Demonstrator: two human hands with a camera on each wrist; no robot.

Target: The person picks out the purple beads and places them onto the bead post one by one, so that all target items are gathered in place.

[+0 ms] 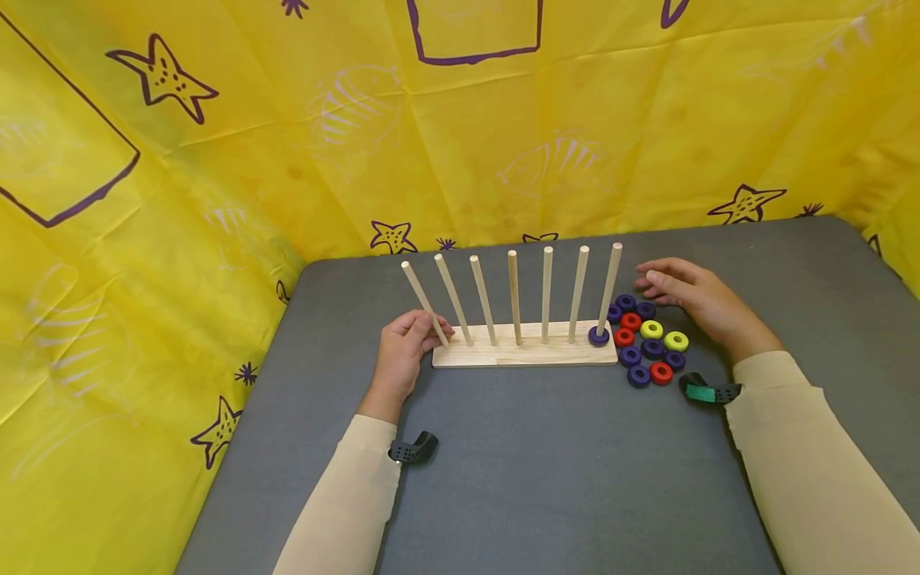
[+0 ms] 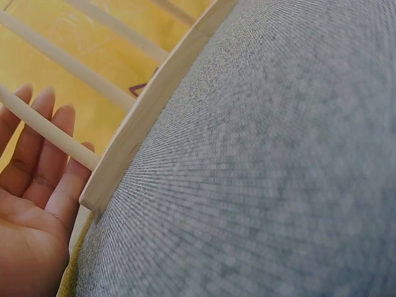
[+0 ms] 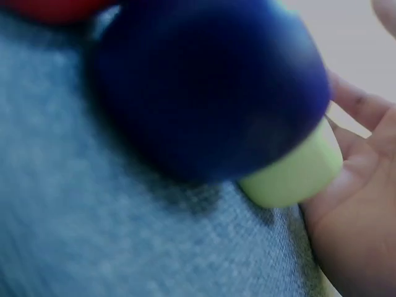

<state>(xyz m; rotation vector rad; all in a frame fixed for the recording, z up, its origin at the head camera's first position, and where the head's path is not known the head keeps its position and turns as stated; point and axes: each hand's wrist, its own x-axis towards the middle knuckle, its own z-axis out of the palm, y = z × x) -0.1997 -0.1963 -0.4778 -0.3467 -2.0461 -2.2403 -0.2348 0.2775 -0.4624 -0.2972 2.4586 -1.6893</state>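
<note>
A wooden rack (image 1: 525, 355) has a row of several upright pegs on a flat base. My left hand (image 1: 404, 351) is at its left end, its fingers (image 2: 43, 139) reaching loosely behind the leftmost peg (image 2: 46, 128). One purple ring (image 1: 598, 336) sits at the foot of the rightmost peg (image 1: 609, 289). Just right of the base lie loose rings: purple ones (image 1: 639, 376), red ones (image 1: 660, 373) and yellow ones (image 1: 676, 341). My right hand (image 1: 700, 303) is beside and above their far right side, fingers relaxed and no ring visible in it.
The rack and rings stand on a grey cloth-covered table (image 1: 539, 463). A yellow patterned curtain (image 1: 460, 160) hangs behind it and on the left. Dark bands (image 1: 707, 391) are on both wrists.
</note>
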